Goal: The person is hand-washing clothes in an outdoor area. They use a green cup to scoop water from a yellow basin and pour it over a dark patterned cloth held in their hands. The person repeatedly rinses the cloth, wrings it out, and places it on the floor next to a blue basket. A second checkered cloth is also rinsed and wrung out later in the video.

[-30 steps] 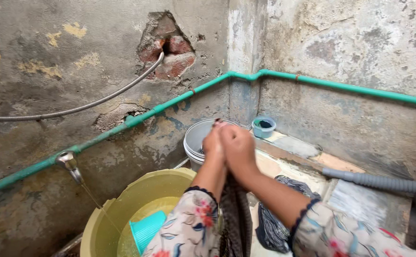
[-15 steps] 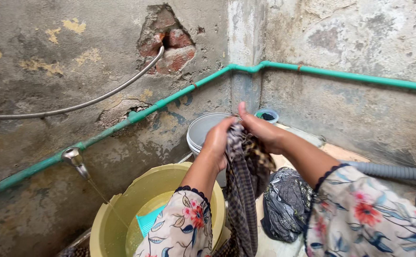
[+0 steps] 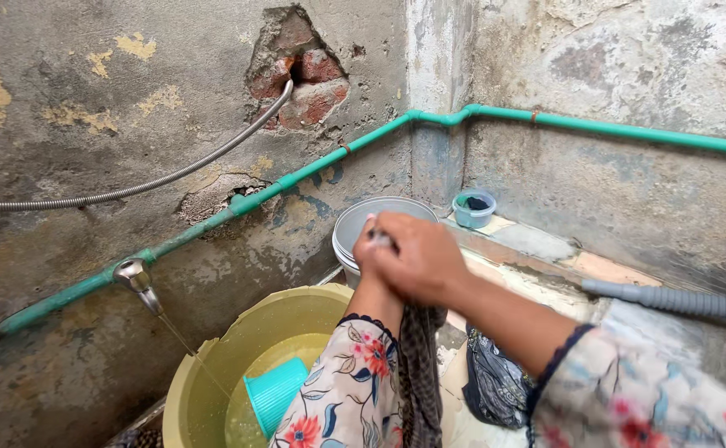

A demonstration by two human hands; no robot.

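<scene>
Wringing is under way: the dark patterned cloth [image 3: 419, 365] is gripped by closed fingers [image 3: 396, 249] of both hands, hanging below them beside the half-filled yellow bucket [image 3: 238, 365]; rinsing appears unfinished.

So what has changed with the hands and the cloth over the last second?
Half a second ago the hands were apart, spreading the dark checked cloth. Now the right hand has closed back over the left hand, both gripping the cloth's top. The yellow bucket, running tap and grey basin stayed put.
</scene>
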